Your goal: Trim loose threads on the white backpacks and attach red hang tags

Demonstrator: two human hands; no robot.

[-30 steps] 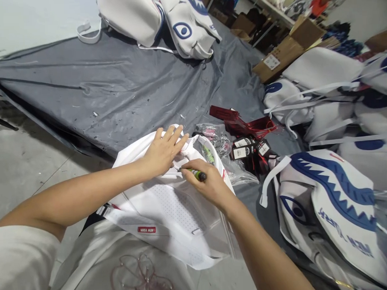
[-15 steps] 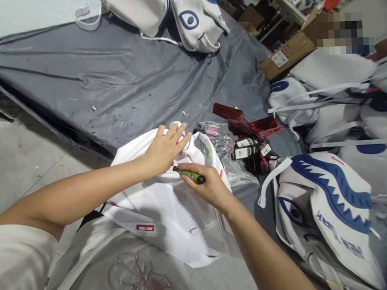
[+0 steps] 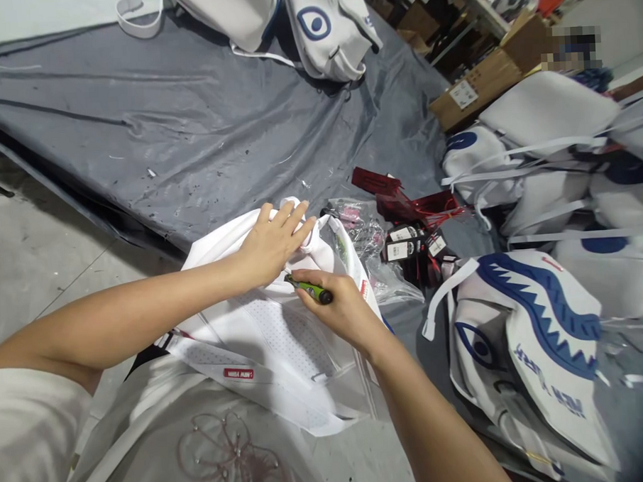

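While the right hand clamps the green tool, the left hand, spread flat, rests on the white bag at the edge of the grey-covered counter. If the bag shifts, the tool may slip toward the left hand.

1. "NEW YORK" on the red label of the white bag under the hands.
2. "NEW YORK" in blue letters, upside down, on the toothed bag.
3. Print on the black tags and carton: too small to read.
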